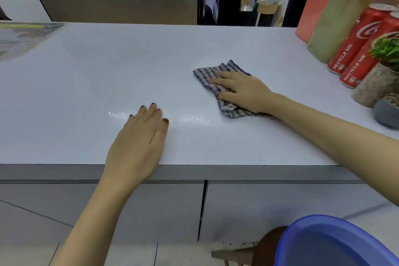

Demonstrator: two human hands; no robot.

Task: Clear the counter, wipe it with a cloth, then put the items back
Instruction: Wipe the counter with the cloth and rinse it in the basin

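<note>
A blue-and-white checked cloth (208, 71) lies crumpled on the white counter (108, 67), right of centre. My right hand (241, 89) presses flat on the cloth with straight fingers pointing left. My left hand (138, 142) rests palm down on the counter near its front edge, fingers straight and holding nothing. Wet streaks shine on the surface between the two hands.
At the right end stand two red drink cans (356, 43), a green container with a pink lid (332, 26), a pink box (311, 11) and two potted plants (380, 77). A blue basin (336, 244) sits on a stool low right. Grey cabinet doors lie below the counter.
</note>
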